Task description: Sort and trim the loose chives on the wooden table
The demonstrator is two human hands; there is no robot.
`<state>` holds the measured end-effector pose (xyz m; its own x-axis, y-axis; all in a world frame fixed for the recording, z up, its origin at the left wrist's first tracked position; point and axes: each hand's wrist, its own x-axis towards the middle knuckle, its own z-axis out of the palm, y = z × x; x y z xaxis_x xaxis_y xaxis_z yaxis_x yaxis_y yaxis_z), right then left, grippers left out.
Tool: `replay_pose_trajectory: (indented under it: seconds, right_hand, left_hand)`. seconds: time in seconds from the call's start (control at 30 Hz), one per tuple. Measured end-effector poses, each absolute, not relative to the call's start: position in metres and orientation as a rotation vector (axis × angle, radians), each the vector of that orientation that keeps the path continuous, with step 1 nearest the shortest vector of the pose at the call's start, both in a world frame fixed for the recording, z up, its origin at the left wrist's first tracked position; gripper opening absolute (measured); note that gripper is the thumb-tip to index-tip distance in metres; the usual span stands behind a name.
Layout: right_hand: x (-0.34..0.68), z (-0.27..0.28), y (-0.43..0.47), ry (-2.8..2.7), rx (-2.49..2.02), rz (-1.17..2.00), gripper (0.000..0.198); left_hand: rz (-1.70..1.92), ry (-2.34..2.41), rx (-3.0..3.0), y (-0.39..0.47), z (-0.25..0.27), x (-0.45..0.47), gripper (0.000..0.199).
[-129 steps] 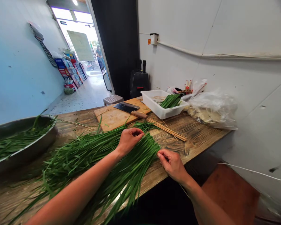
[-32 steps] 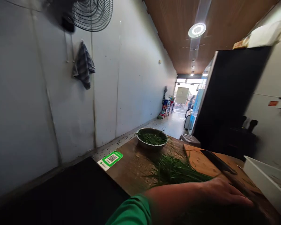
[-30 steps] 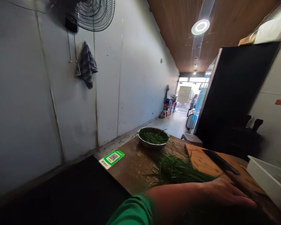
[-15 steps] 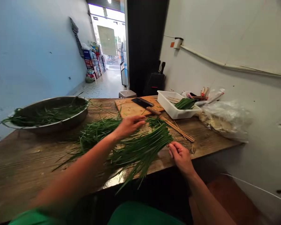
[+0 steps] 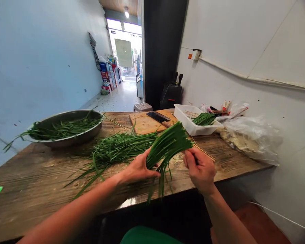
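A flat, fanned bunch of garlic chives (image 5: 169,144) is raised above the table, its cut ends up and right and the leaf tips hanging down. My left hand (image 5: 143,166) is wrapped round the bunch on its left side, thumb below. At the right corner of the cut ends, my right hand (image 5: 200,166) is closed in a pinch; what its fingers hold is hidden. Behind my left hand lies a loose pile of garlic chives (image 5: 119,147) on the wooden table (image 5: 53,179). Bamboo skewers (image 5: 204,154) lie partly hidden behind my right hand.
A metal basin (image 5: 71,140) of greens stands at the left. At the back, a cleaver (image 5: 159,117) rests on a cutting board (image 5: 139,123). Further right are a white plastic tub (image 5: 190,127) with chives and skewers, and a clear plastic bag (image 5: 251,135) by the wall.
My left hand has come down from above the pile and grasped the bunch. The bunch has been lifted and tilted up, its leaves gathered together. My right hand stays at its right corner.
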<state>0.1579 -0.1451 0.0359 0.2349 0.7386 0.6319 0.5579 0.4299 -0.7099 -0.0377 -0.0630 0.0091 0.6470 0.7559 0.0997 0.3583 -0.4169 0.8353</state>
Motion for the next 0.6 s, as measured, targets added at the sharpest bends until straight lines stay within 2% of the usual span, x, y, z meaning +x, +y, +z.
replay_pose_trajectory:
  seconds: [0.1, 0.27, 0.37, 0.47, 0.6]
  right_hand:
    - [0.139, 0.073, -0.133, -1.404, -1.128, 0.221, 0.021]
    - [0.105, 0.097, -0.12, -1.379, -0.99, 0.332, 0.021]
    - [0.088, 0.071, -0.12, -1.319, -1.038, 0.511, 0.023]
    - [0.085, 0.024, -0.124, -1.325, -1.163, 0.686, 0.026]
    - [0.111, -0.03, -0.133, -1.383, -1.435, 0.59, 0.028]
  left_hand:
    - [0.537, 0.899, 1.947, -0.064, 0.013, -0.054, 0.036]
    - [0.674, 1.203, 2.07, -0.071, 0.04, -0.121, 0.032]
    - [0.748, 1.454, 2.186, -0.08, 0.05, -0.171, 0.029]
    - [0.659, 1.585, 2.327, -0.085, 0.038, -0.216, 0.024]
    - [0.269, 1.693, 2.491, -0.076, 0.012, -0.255, 0.027]
